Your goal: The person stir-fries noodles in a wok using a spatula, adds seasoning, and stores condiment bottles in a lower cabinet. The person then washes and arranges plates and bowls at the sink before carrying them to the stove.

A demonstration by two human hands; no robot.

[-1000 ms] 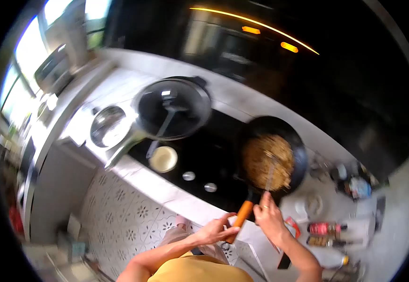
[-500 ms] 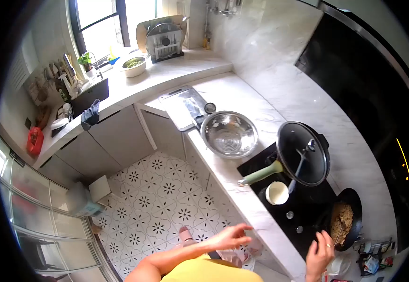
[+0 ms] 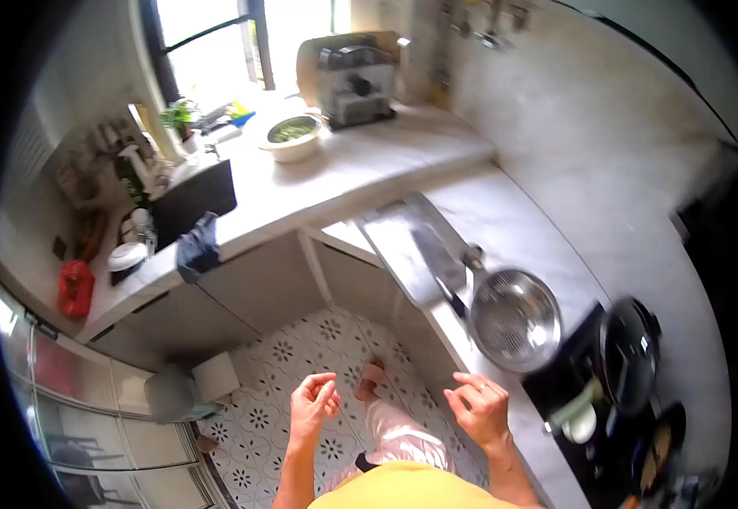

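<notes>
My left hand (image 3: 314, 405) hangs over the tiled floor with its fingers loosely curled and nothing visible in it. On the right, my right hand (image 3: 477, 407) is raised beside the counter edge, fingers bent and apart, holding nothing. Nearest to it on the counter is a steel colander (image 3: 515, 321). Beyond the colander, a lidded pan (image 3: 628, 356) with a green handle stands on the black stove, a white bowl (image 3: 579, 426) beside it. The pan of brown food (image 3: 657, 454) is at the lower right, blurred.
A cutting board (image 3: 411, 246) with a knife lies behind the colander. A bowl of greens (image 3: 294, 140) stands near the sink (image 3: 195, 204), where a dark cloth (image 3: 198, 248) hangs over the edge. A white stool (image 3: 218, 377) and bin (image 3: 170, 394) stand on the floor.
My hands have let go of the pan handle and the utensil and moved away from the stove. The view has turned left toward the sink, and my feet have shifted.
</notes>
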